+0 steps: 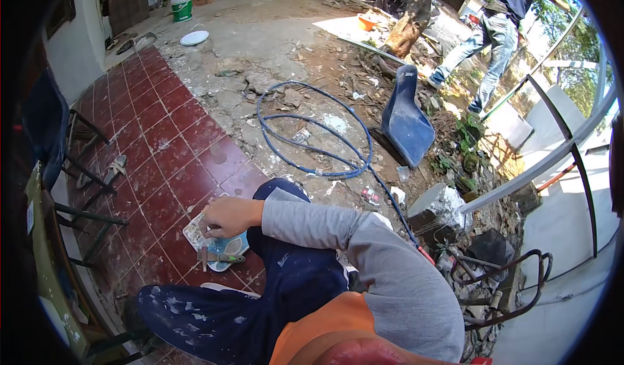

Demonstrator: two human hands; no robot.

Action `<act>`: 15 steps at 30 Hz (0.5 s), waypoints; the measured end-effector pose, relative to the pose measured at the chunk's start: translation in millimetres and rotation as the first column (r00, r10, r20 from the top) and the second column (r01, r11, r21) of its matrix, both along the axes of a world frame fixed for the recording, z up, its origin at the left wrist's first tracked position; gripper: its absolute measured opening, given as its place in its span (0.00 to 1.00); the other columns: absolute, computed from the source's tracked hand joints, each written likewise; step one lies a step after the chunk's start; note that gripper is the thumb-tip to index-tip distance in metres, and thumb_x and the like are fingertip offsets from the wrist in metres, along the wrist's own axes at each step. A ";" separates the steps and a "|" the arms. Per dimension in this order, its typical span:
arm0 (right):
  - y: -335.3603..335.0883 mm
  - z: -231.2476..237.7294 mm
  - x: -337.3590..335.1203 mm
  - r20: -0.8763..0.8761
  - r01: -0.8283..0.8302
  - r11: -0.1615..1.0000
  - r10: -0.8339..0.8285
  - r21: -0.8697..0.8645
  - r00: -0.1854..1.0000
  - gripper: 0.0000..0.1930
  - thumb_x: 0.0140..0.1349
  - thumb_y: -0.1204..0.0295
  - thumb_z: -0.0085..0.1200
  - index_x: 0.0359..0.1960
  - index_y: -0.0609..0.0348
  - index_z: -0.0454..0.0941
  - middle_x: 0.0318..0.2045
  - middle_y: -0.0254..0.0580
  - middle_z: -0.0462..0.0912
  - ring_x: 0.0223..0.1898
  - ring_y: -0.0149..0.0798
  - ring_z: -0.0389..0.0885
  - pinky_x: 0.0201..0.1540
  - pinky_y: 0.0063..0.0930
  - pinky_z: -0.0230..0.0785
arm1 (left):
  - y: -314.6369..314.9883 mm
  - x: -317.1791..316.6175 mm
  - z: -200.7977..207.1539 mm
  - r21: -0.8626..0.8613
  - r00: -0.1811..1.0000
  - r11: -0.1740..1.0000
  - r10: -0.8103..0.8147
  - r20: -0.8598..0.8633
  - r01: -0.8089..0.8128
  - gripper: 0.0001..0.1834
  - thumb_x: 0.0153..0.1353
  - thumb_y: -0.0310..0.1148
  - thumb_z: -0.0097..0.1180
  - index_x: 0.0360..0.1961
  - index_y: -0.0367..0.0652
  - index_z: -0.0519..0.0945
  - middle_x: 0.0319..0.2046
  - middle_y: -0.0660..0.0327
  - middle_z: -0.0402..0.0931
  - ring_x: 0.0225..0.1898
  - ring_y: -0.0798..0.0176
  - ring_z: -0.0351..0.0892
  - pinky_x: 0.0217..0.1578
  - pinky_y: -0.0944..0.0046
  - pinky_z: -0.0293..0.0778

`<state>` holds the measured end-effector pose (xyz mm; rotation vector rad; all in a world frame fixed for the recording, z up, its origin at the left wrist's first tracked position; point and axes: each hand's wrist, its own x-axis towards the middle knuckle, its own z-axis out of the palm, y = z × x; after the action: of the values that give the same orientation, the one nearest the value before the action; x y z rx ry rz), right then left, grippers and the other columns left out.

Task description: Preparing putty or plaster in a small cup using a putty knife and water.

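My right hand [227, 216], at the end of a grey sleeve reaching across from the right, is above a light-blue and white flat piece [229, 245] on the red tiles. Its fingers bend downward and press together; what they hold, if anything, I cannot make out. Just below the hand, a putty knife [224, 256] with a green-grey handle lies across the flat piece. My knees, in dark blue paint-spattered trousers [188, 319], are close by. My left hand is out of view.
A blue hose [312, 141] lies coiled on rough ground, near a blue plastic chair seat [408, 121]. Chairs [49, 128] stand left. A white lid [194, 38] and a green-white bucket [182, 8] are farther back. Another person [497, 37] stands far right beside a tree trunk [413, 20].
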<state>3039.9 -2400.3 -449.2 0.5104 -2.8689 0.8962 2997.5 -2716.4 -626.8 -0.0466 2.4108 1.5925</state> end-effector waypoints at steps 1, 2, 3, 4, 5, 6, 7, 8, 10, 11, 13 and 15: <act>2.2 -0.9 0.4 0.040 0.014 1.000 -0.013 -0.019 0.999 0.09 0.56 0.66 0.54 0.35 0.53 0.82 0.31 0.46 0.82 0.36 0.51 0.79 0.41 0.44 0.69 | -0.1 1.7 -0.6 -0.006 1.000 1.000 0.000 0.010 0.001 0.21 0.68 0.41 0.40 0.54 0.44 0.77 0.31 0.67 0.69 0.32 0.67 0.66 0.33 0.66 0.62; 4.3 -1.8 0.5 0.081 0.026 0.999 -0.023 -0.031 0.996 0.09 0.56 0.65 0.54 0.35 0.53 0.82 0.31 0.46 0.82 0.36 0.51 0.79 0.40 0.44 0.70 | 0.0 1.9 -0.6 -0.006 1.000 1.000 0.002 0.018 -0.002 0.21 0.68 0.41 0.40 0.54 0.44 0.77 0.31 0.67 0.69 0.33 0.66 0.66 0.34 0.66 0.62; 6.4 -2.7 0.4 0.075 0.012 0.999 -0.010 -0.033 0.997 0.09 0.56 0.65 0.54 0.35 0.53 0.82 0.31 0.46 0.82 0.36 0.51 0.79 0.40 0.44 0.70 | -0.7 4.0 0.0 -0.013 1.000 1.000 0.002 0.028 -0.002 0.21 0.67 0.41 0.40 0.54 0.44 0.77 0.31 0.67 0.69 0.33 0.66 0.66 0.34 0.65 0.62; 7.4 -3.4 0.8 0.095 0.021 1.000 -0.020 -0.012 0.995 0.09 0.56 0.65 0.54 0.35 0.53 0.82 0.32 0.46 0.82 0.36 0.51 0.79 0.41 0.44 0.70 | -0.6 4.6 0.7 -0.014 0.999 1.000 0.000 0.032 0.000 0.21 0.67 0.41 0.40 0.54 0.44 0.77 0.32 0.67 0.69 0.34 0.66 0.66 0.34 0.65 0.62; 8.4 -4.0 0.9 0.118 0.027 1.000 -0.028 0.013 0.993 0.09 0.57 0.65 0.54 0.35 0.53 0.82 0.32 0.46 0.82 0.36 0.51 0.79 0.41 0.44 0.70 | -0.8 6.7 1.5 -0.017 0.999 1.000 0.001 0.037 0.000 0.21 0.67 0.41 0.40 0.54 0.44 0.77 0.32 0.67 0.69 0.34 0.66 0.66 0.35 0.65 0.62; 8.9 -4.2 1.1 0.107 0.015 1.000 -0.018 0.027 0.994 0.09 0.57 0.65 0.54 0.35 0.53 0.81 0.32 0.46 0.82 0.36 0.51 0.80 0.41 0.43 0.70 | -1.3 7.0 2.5 -0.018 0.999 1.000 0.003 0.043 -0.002 0.21 0.67 0.42 0.40 0.55 0.44 0.76 0.33 0.66 0.69 0.35 0.66 0.66 0.35 0.65 0.62; 8.6 -4.2 1.4 0.108 0.016 1.000 -0.018 0.018 0.994 0.09 0.57 0.65 0.54 0.35 0.53 0.81 0.32 0.46 0.82 0.36 0.51 0.80 0.41 0.43 0.70 | -2.1 9.8 2.9 -0.021 0.999 1.000 0.007 0.047 -0.006 0.21 0.67 0.42 0.40 0.55 0.44 0.76 0.33 0.66 0.69 0.35 0.66 0.66 0.36 0.65 0.62; 9.0 -3.8 1.5 0.110 0.015 1.000 -0.016 0.012 0.994 0.09 0.57 0.65 0.54 0.36 0.53 0.81 0.32 0.46 0.82 0.36 0.51 0.80 0.41 0.43 0.70 | -3.2 10.1 3.4 -0.026 0.998 1.000 0.009 0.054 -0.008 0.21 0.67 0.42 0.40 0.55 0.44 0.76 0.34 0.66 0.69 0.35 0.65 0.66 0.36 0.65 0.62; 8.7 -2.0 1.5 0.109 -0.001 1.000 -0.001 0.014 0.994 0.09 0.58 0.64 0.54 0.36 0.52 0.81 0.32 0.46 0.82 0.36 0.50 0.80 0.41 0.43 0.70 | -6.5 12.7 3.5 -0.027 0.998 0.999 0.024 0.059 -0.023 0.22 0.67 0.42 0.41 0.55 0.44 0.76 0.34 0.66 0.69 0.36 0.65 0.66 0.37 0.64 0.62; 7.7 -1.3 1.9 0.113 0.003 1.000 -0.003 0.000 0.994 0.09 0.58 0.64 0.54 0.36 0.52 0.81 0.31 0.46 0.82 0.36 0.50 0.80 0.40 0.43 0.70 | -9.6 14.1 3.3 -0.033 0.998 0.999 0.031 0.058 -0.029 0.22 0.67 0.42 0.41 0.55 0.44 0.76 0.35 0.66 0.69 0.37 0.65 0.66 0.37 0.64 0.62; 7.9 0.6 1.8 0.127 -0.013 1.000 0.013 -0.003 0.992 0.09 0.58 0.64 0.54 0.36 0.51 0.81 0.30 0.45 0.82 0.35 0.50 0.80 0.40 0.43 0.70 | -15.8 18.1 2.2 -0.033 0.997 0.998 0.049 0.065 -0.047 0.22 0.66 0.42 0.41 0.55 0.45 0.76 0.36 0.66 0.69 0.38 0.65 0.66 0.38 0.64 0.62; 8.1 1.4 1.3 0.238 0.039 0.999 -0.034 -0.018 0.971 0.11 0.55 0.65 0.54 0.37 0.53 0.82 0.30 0.46 0.83 0.35 0.49 0.81 0.39 0.41 0.72 | -21.2 20.8 -0.5 -0.037 0.994 0.997 0.069 0.080 -0.066 0.22 0.66 0.42 0.41 0.55 0.45 0.76 0.37 0.65 0.69 0.39 0.64 0.66 0.39 0.64 0.62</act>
<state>3041.3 -2392.2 -447.8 0.3693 -3.0643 1.0495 3018.3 -2737.6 -627.3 -0.1972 2.3979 1.5458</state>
